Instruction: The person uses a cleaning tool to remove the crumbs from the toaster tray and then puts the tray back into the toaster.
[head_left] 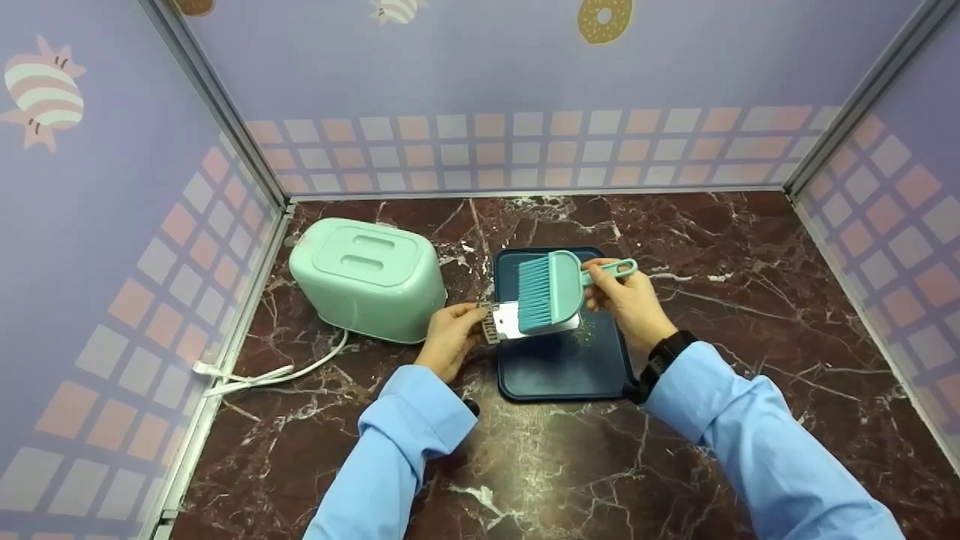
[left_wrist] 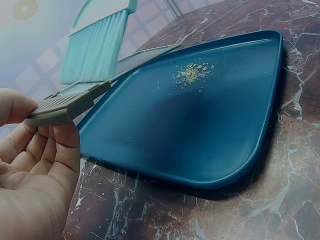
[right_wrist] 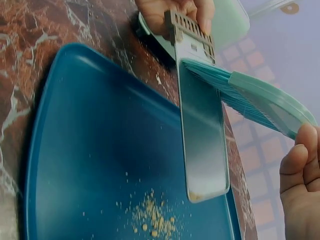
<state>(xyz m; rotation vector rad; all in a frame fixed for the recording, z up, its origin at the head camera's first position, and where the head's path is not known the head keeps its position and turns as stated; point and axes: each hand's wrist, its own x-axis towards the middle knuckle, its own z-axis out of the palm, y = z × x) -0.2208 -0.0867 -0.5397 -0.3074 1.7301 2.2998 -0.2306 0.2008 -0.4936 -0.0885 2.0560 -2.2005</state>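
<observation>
My left hand (head_left: pixel 450 337) pinches the brown ribbed end of a flat metal crumb tray (right_wrist: pixel 202 145), thumb on top and fingers beneath. The metal part reaches out over a dark blue serving tray (head_left: pixel 562 375). In my right hand (head_left: pixel 634 304) is a mint-green hand brush (head_left: pixel 568 289), gripped at its looped handle. Its blue-green bristles (right_wrist: pixel 212 75) lie against the crumb tray near the ribbed end. A few crumbs show at the crumb tray's far edge. Below, a small pile of yellowish crumbs (left_wrist: pixel 192 74) is scattered on the serving tray.
A mint-green toaster (head_left: pixel 367 277) with a lid on top stands left of the serving tray. Its white cord (head_left: pixel 300 375) lies bundled by the left wall. Patterned panels enclose the marbled table (head_left: pixel 720 277) at the back and both sides.
</observation>
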